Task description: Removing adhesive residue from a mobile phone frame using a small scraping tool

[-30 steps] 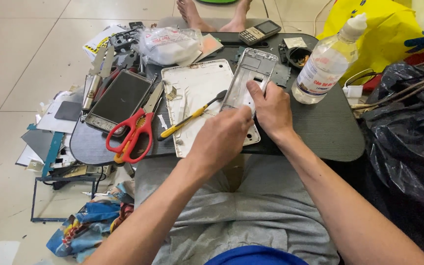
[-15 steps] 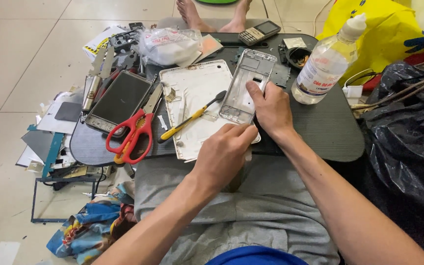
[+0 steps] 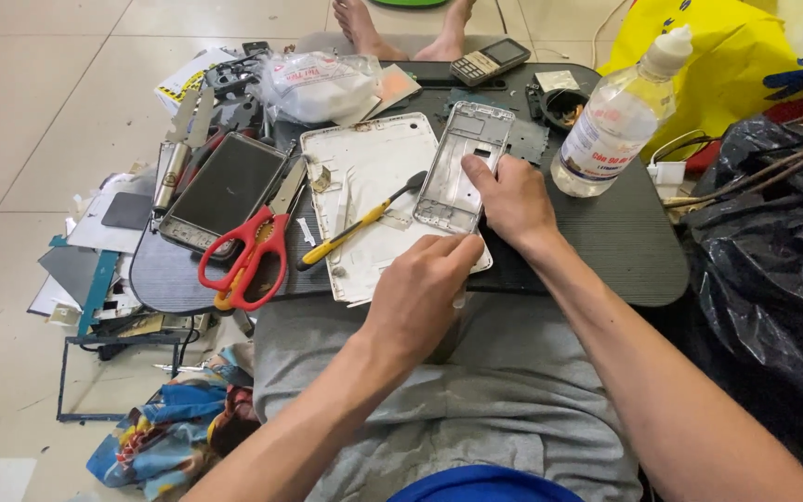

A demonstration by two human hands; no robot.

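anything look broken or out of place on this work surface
Yes. The white tablet back panel is scuffed, with torn tape and residue. The silver phone frame under the right hand is stripped bare. Loose panels and scraps spill off the board's left edge onto the floor. The left hand rests by the panel's lower edge.

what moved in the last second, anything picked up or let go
The left hand slid back toward the body, from the lower edge of the silver phone frame to the near edge of the white back panel. Nothing was visibly picked up or let go. The right hand stayed pressed on the frame; the yellow-handled tool, red scissors and clear bottle did not move.
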